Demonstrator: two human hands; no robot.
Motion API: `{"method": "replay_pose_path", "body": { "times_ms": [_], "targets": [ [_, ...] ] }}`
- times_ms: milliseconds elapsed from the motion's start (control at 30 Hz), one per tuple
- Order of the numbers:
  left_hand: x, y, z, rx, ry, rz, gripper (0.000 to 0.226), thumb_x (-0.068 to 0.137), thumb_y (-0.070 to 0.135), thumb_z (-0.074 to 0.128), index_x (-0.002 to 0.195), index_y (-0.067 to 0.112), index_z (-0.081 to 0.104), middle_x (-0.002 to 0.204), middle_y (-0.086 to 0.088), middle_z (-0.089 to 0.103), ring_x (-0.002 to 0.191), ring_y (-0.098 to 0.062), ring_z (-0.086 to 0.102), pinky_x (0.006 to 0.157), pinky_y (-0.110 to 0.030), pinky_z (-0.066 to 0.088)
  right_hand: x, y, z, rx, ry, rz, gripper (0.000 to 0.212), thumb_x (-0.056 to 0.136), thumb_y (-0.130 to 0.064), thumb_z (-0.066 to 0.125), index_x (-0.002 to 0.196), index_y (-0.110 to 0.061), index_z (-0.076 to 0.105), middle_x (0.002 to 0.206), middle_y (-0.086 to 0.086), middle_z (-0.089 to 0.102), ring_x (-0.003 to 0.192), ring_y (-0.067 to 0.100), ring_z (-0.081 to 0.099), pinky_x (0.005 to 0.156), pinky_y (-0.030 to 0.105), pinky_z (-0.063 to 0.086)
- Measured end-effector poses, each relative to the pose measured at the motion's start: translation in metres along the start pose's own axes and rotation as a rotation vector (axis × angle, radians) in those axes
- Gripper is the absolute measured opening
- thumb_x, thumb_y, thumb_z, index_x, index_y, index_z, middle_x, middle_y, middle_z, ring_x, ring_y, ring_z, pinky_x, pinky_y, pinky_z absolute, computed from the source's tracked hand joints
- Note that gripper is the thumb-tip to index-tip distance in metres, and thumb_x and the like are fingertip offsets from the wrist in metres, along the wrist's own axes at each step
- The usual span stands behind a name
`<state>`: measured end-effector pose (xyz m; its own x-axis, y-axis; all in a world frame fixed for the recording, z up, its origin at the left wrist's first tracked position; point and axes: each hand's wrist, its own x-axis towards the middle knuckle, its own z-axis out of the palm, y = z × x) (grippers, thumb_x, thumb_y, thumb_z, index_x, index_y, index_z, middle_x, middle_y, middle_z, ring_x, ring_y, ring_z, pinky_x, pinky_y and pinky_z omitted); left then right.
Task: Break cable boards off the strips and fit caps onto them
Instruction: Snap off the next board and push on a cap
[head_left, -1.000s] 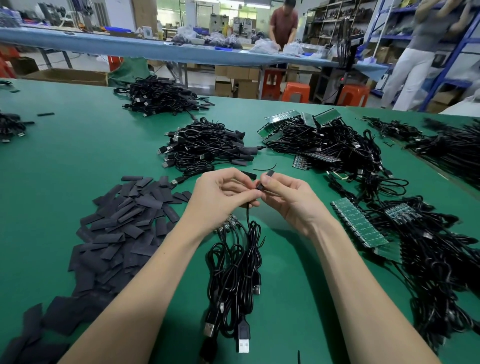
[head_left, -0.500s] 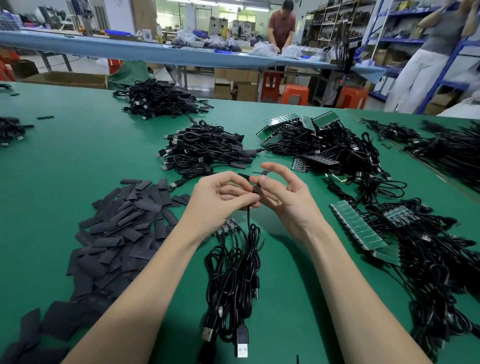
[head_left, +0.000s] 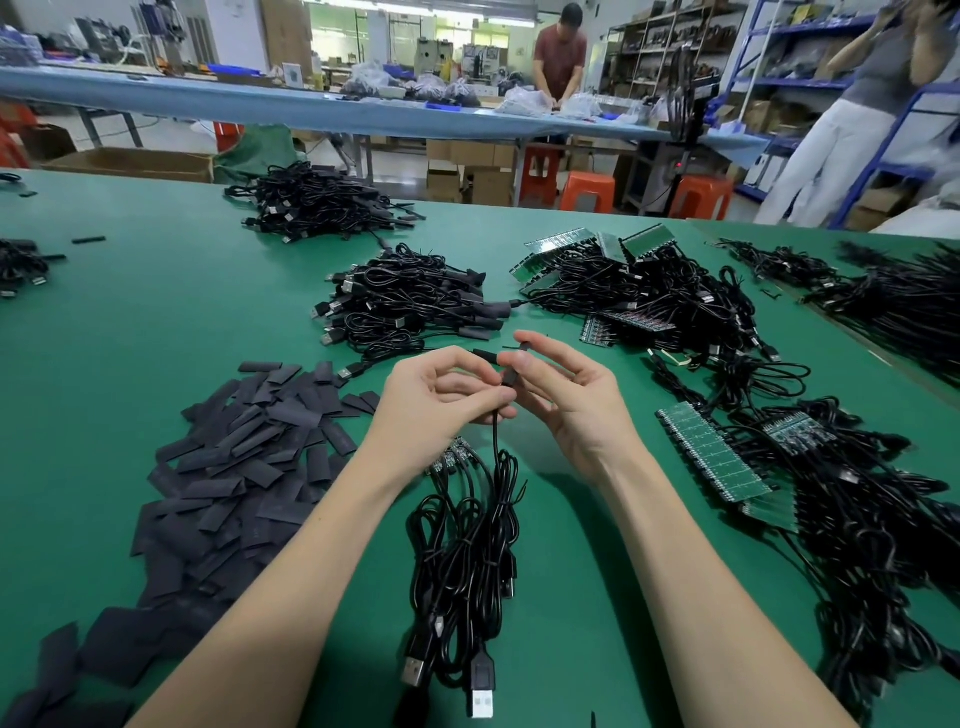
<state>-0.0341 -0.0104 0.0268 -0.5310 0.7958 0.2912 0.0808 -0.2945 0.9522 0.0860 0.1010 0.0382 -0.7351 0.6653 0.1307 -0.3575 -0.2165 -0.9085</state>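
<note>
My left hand pinches a thin black cable just below its board end, above the green table. My right hand holds the black cap on that end between thumb and forefinger, the other fingers spread. The cable hangs down into a bundle of USB cables lying between my forearms. Small green boards of that bundle peek out under my left wrist. A heap of flat black caps lies to the left. A green board strip with attached cables lies to the right.
Piles of black cables lie ahead: a capped pile, a far pile, and a tangle with board strips. More cables fill the right side. Two people stand beyond a blue bench, near orange stools.
My right hand's fingers have spread open from a closed pinch, and both hands have shifted slightly toward me. The cap sits lower over the cable end.
</note>
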Motion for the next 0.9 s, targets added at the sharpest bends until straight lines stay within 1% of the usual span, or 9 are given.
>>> {"method": "replay_pose_path", "body": {
  "times_ms": [200, 267, 367, 467, 533, 600, 700, 800, 900],
  "targets": [
    [0.002, 0.0, 0.006, -0.004, -0.007, -0.055, 0.016, 0.083, 0.003, 0.078, 0.096, 0.005, 0.068, 0.081, -0.017, 0.076, 0.078, -0.027, 0.076, 0.072, -0.027, 0.06, 0.0, -0.003, -0.003, -0.004, 0.028, 0.009, 0.021, 0.076, -0.011, 0.08, 0.096, -0.017, 0.08, 0.096, 0.013, 0.077, 0.08, 0.019, 0.073, 0.074, 0.025, 0.057],
    [0.004, 0.002, 0.008, 0.014, -0.042, -0.14, 0.022, 0.086, 0.012, 0.078, 0.103, 0.008, 0.066, 0.087, -0.014, 0.078, 0.085, -0.024, 0.076, 0.084, -0.034, 0.06, 0.003, -0.004, -0.002, -0.001, 0.093, -0.007, 0.022, 0.081, -0.004, 0.078, 0.099, -0.014, 0.077, 0.092, 0.012, 0.077, 0.077, 0.019, 0.071, 0.073, 0.025, 0.057],
    [0.005, 0.004, 0.013, 0.186, -0.182, -0.264, 0.028, 0.084, 0.028, 0.081, 0.106, 0.018, 0.067, 0.098, -0.002, 0.078, 0.099, -0.019, 0.073, 0.101, -0.04, 0.054, 0.008, -0.012, -0.003, 0.06, 0.254, -0.063, 0.021, 0.084, 0.0, 0.076, 0.101, -0.012, 0.075, 0.084, 0.009, 0.075, 0.071, 0.015, 0.067, 0.07, 0.022, 0.056],
    [0.003, 0.009, 0.019, 0.256, -0.262, -0.281, 0.026, 0.083, 0.025, 0.082, 0.105, 0.026, 0.068, 0.107, 0.004, 0.075, 0.098, -0.016, 0.073, 0.098, -0.037, 0.054, 0.01, -0.018, -0.006, 0.101, 0.366, -0.108, 0.021, 0.085, -0.003, 0.076, 0.105, -0.009, 0.074, 0.085, 0.008, 0.074, 0.074, 0.015, 0.068, 0.07, 0.022, 0.057],
    [0.003, 0.01, 0.024, 0.307, -0.23, -0.271, 0.028, 0.082, 0.02, 0.082, 0.103, 0.029, 0.066, 0.11, 0.002, 0.071, 0.085, -0.019, 0.072, 0.086, -0.037, 0.056, 0.012, -0.016, -0.006, 0.119, 0.41, -0.1, 0.022, 0.086, -0.003, 0.076, 0.107, -0.007, 0.072, 0.086, 0.009, 0.073, 0.076, 0.017, 0.067, 0.068, 0.022, 0.057],
    [0.004, 0.009, 0.028, 0.332, -0.166, -0.279, 0.028, 0.082, 0.014, 0.081, 0.102, 0.028, 0.067, 0.108, -0.002, 0.068, 0.078, -0.02, 0.07, 0.085, -0.041, 0.058, 0.013, -0.012, -0.005, 0.128, 0.449, -0.089, 0.022, 0.087, -0.004, 0.075, 0.109, -0.006, 0.072, 0.086, 0.009, 0.073, 0.076, 0.017, 0.066, 0.068, 0.022, 0.058],
    [0.012, 0.009, 0.025, 0.262, -0.057, -0.315, 0.027, 0.085, 0.006, 0.076, 0.105, 0.021, 0.065, 0.105, -0.011, 0.072, 0.084, -0.031, 0.074, 0.084, -0.045, 0.06, 0.017, -0.007, -0.005, 0.116, 0.499, -0.042, 0.029, 0.091, -0.017, 0.074, 0.12, -0.012, 0.067, 0.091, 0.007, 0.076, 0.079, 0.021, 0.071, 0.073, 0.028, 0.062],
    [0.032, 0.015, 0.017, 0.204, 0.013, -0.328, 0.033, 0.086, 0.004, 0.075, 0.113, 0.012, 0.059, 0.101, -0.012, 0.076, 0.091, -0.031, 0.075, 0.084, -0.043, 0.06, 0.018, 0.002, -0.008, 0.007, 0.502, 0.043, 0.038, 0.095, -0.034, 0.069, 0.127, -0.022, 0.054, 0.103, 0.009, 0.076, 0.08, 0.023, 0.072, 0.074, 0.032, 0.061],
    [0.061, 0.025, 0.007, 0.287, 0.071, -0.269, 0.03, 0.088, 0.003, 0.071, 0.115, 0.008, 0.059, 0.092, -0.01, 0.077, 0.082, -0.028, 0.076, 0.081, -0.045, 0.06, 0.019, 0.017, -0.009, -0.201, 0.482, 0.064, 0.037, 0.097, -0.036, 0.065, 0.128, -0.019, 0.052, 0.096, 0.006, 0.077, 0.076, 0.021, 0.071, 0.075, 0.035, 0.06]
  ]
}}
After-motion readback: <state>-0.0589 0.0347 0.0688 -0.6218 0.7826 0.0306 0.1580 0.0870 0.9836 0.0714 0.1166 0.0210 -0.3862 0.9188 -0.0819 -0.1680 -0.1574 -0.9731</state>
